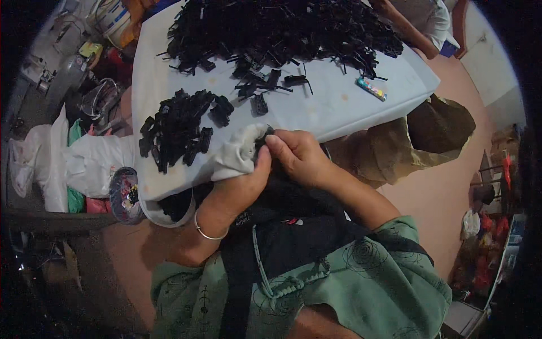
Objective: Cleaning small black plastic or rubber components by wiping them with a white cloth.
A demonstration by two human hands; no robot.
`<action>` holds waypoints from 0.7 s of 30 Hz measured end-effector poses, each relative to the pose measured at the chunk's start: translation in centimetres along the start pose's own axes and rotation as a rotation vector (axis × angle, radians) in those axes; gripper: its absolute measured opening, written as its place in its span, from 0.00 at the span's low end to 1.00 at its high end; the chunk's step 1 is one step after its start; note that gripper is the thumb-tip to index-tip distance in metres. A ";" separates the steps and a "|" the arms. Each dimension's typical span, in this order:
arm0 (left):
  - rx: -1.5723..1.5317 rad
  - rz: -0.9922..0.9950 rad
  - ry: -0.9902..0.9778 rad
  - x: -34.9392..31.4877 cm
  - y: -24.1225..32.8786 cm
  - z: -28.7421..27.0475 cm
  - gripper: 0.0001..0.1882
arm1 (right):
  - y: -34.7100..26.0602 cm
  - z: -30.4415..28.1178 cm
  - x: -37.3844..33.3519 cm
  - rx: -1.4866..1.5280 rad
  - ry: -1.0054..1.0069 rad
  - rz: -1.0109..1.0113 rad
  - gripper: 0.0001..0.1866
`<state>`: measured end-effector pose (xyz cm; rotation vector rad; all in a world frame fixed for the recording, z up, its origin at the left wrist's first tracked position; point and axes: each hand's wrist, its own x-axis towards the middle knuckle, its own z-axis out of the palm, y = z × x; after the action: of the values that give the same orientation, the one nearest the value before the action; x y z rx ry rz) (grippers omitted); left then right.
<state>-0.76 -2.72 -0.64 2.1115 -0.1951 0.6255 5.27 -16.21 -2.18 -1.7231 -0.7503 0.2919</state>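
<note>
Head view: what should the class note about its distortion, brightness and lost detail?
Head view: dark, rounded fisheye borders frame the scene; head view: the white rectangular table looks bright, while the big heap of black plastic parts loses detail; head view: the lower-left area is murky.

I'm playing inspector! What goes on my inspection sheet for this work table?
Surface: white table, faint brownish spots.
Job's things: large heap of black plastic-looking parts, far side; smaller pile of black plastic-looking parts, near left; small black piece between the hands.
Clutter: narrow multicoloured packet, table's right side.
Hands: left hand, partly covered by off-white cloth or glove, and right hand seem to pinch the small black piece.
Cables: nothing seen for certain.
Surroundings: open brown sack, right; round white bucket, below the near-left corner; another person's arm, far right.
</note>
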 end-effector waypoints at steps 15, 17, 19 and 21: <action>-0.176 -0.219 -0.122 0.1 -0.4 -0.6 0.15 | 0.3 0.5 0.4 0.068 -0.021 0.009 0.15; -0.039 -0.110 -0.093 0.0 -0.3 -0.3 0.15 | 0.2 0.9 0.1 0.107 0.006 -0.004 0.15; 0.095 0.002 -0.069 -0.2 -0.4 0.0 0.16 | 0.3 1.3 0.1 0.147 0.041 -0.014 0.15; 0.299 0.036 -0.072 -0.3 -0.7 0.1 0.16 | 0.6 1.7 0.5 0.091 0.077 0.010 0.15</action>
<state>-0.76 -2.40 -1.32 2.4256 -0.1893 0.6316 4.89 -14.69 -3.11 -1.6438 -0.6622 0.2611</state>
